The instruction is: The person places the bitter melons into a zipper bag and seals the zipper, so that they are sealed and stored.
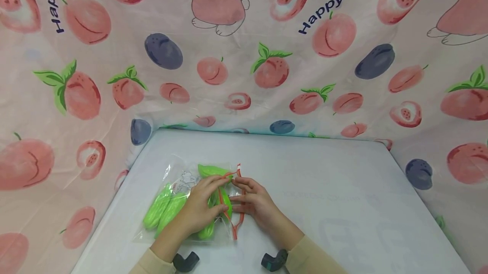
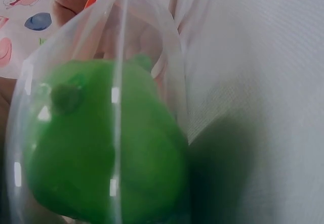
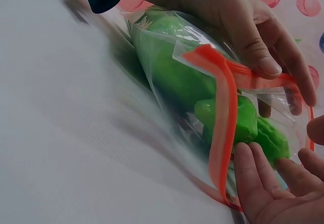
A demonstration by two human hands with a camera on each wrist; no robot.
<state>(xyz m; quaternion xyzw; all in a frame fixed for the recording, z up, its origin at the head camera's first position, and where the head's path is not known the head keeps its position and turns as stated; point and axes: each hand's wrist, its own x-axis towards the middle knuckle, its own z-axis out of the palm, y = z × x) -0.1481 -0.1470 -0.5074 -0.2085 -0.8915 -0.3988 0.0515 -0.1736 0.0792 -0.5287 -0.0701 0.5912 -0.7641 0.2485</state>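
A clear zip bag (image 1: pixel 173 172) with an orange-red zip edge (image 3: pixel 228 118) lies on the table, its mouth facing right and spread apart. Inside are several bright green vegetable-shaped pieces (image 1: pixel 158 210), some long and ridged; a glossy lobed one (image 3: pixel 238 115) sits close to the mouth. From above, my left hand (image 1: pixel 202 206) holds the upper zip edge, thumb lying over the strip. My right hand (image 1: pixel 259 202) is at the mouth, palm turned up and fingers extended, tips at the lobed green piece. Close up, a rounded green piece (image 2: pixel 101 143) fills the bag in the left wrist view.
The white table (image 1: pixel 324 172) stretches to the right of the hands. Fruit-printed cloth (image 1: pixel 244 66) hangs behind it and on both sides. Dark curved devices (image 1: pixel 186 261) sit by the two wrists.
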